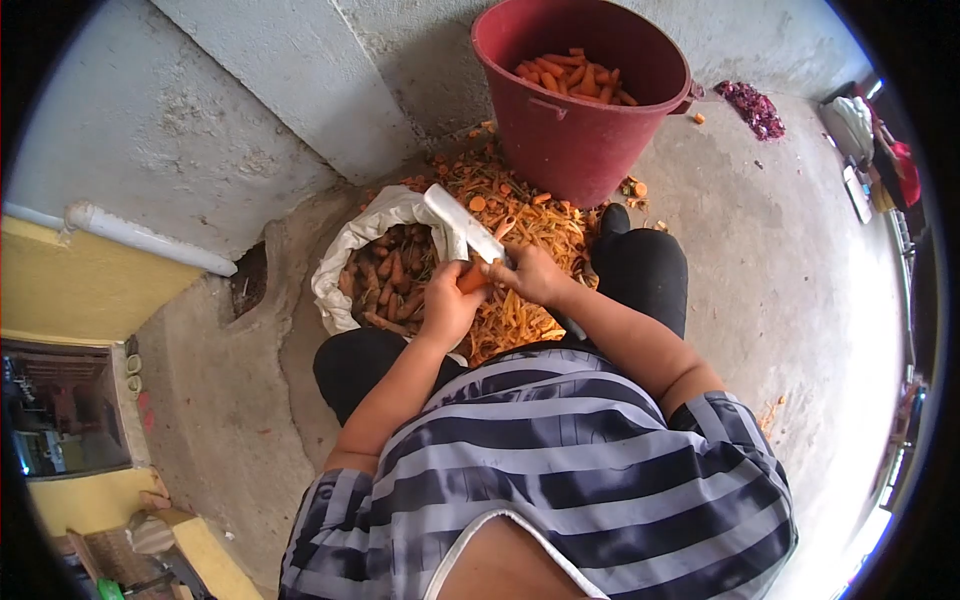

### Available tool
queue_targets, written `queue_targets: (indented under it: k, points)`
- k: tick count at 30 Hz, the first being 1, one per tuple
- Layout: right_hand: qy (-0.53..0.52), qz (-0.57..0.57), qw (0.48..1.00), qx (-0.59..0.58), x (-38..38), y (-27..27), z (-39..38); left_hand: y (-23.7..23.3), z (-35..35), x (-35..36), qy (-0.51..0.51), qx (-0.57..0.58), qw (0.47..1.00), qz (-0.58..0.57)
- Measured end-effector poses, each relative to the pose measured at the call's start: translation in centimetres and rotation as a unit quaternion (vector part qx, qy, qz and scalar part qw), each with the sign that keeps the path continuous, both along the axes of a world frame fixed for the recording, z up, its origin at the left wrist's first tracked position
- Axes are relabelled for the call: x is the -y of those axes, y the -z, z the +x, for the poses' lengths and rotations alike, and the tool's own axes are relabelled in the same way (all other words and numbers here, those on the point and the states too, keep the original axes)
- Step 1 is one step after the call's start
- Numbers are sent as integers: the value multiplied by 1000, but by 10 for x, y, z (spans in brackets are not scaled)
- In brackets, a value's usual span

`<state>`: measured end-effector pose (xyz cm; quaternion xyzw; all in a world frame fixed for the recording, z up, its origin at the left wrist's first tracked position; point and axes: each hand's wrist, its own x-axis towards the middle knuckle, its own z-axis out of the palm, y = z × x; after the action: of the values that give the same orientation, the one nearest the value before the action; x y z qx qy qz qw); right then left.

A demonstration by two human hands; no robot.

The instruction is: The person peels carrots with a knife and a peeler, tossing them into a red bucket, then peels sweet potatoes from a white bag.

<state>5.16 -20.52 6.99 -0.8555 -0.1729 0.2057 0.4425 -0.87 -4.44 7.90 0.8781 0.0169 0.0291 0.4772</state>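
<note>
My left hand [449, 303] is closed around an orange carrot [471, 279] between my knees. Fingers of my right hand [535, 275] are wrapped round a knife [463, 222], whose broad pale blade points up and to the left; its handle is hidden in the grip. Both hands meet close together at the carrot. To the left stands an open white sack [333, 262] with many unpeeled carrots [385, 275] inside. Beneath and beyond my hands, a heap of carrot peelings [510, 325] covers the floor.
A tall red bucket [590, 150] holding peeled carrots [575, 76] stands ahead by the wall [290, 75]. Purplish scraps [752, 110] lie on the concrete floor [740, 270] to the right. A white pipe [150, 240] runs along the left wall, above a hole [249, 282].
</note>
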Motion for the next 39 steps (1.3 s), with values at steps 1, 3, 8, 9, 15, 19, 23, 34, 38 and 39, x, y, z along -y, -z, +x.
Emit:
queue_targets:
  k: [1, 3, 8, 9, 15, 19, 23, 34, 38, 39]
  points:
    - [26, 3, 1000, -1, 2, -5, 1, 4, 3, -4, -17, -50, 998, -23]
    - [32, -17, 999, -14, 9, 6, 8, 13, 4, -10, -55, -141, 981, -120]
    - [-42, -63, 993, 87, 8, -30, -14, 28, 8, -20, -127, -273, 754, -584]
    - [-59, -117, 986, 100, 3, -40, -18, 22, 9, -16, -123, -291, 730, -606]
    - [-41, -140, 978, 150, -9, -45, -28, 16, 8, -5, -96, -301, 711, -628]
    - [-49, -160, 974, 151, -11, -51, -30, 8, 10, -1, -125, -303, 713, -620]
    - [-54, -146, 977, 146, -14, -45, -30, 23, 11, -2, -129, -282, 703, -640]
    - [-37, 118, 981, -151, 2, -10, -2, 13, 1, -16, 23, -216, 893, -395]
    - [-11, 123, 958, -258, 8, -27, -2, -15, -2, -14, 152, -74, 975, -142]
    - [-25, 143, 963, -226, 8, -22, -2, -17, 0, -13, 150, -64, 981, -109]
